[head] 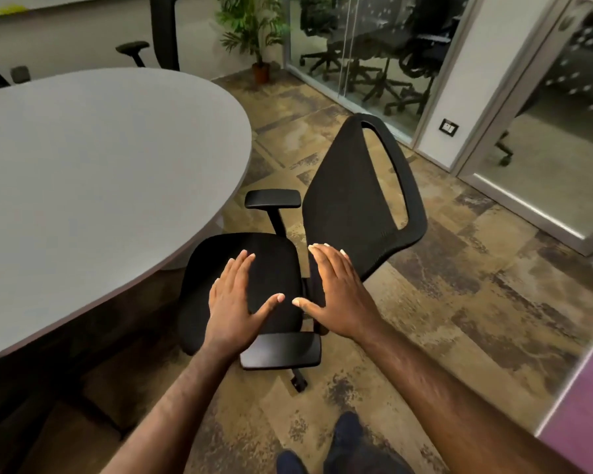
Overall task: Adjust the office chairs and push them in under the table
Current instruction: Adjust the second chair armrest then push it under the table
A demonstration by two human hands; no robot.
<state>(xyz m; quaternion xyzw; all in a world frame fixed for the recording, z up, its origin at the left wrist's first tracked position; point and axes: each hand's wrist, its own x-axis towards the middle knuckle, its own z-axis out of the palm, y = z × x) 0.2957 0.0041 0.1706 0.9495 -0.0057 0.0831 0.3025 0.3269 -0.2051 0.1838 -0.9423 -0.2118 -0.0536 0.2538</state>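
A black office chair (350, 196) stands beside the rounded end of the grey table (100, 186), its seat partly under the table edge and its mesh back leaning away to the right. My left hand (235, 304) hovers flat and open above the seat. My right hand (336, 292) is spread open over the gap between seat and backrest. Neither hand grips anything. The near armrest (281, 350) lies just below my wrists, and the far armrest (273, 199) sits close to the table rim.
Another black chair (163, 32) stands at the table's far side. A potted plant (254, 35) is in the corner by a glass wall (367, 53) with more chairs behind it. A glass door (555, 131) is on the right. Patterned carpet surrounds the chair; my feet (346, 439) are below.
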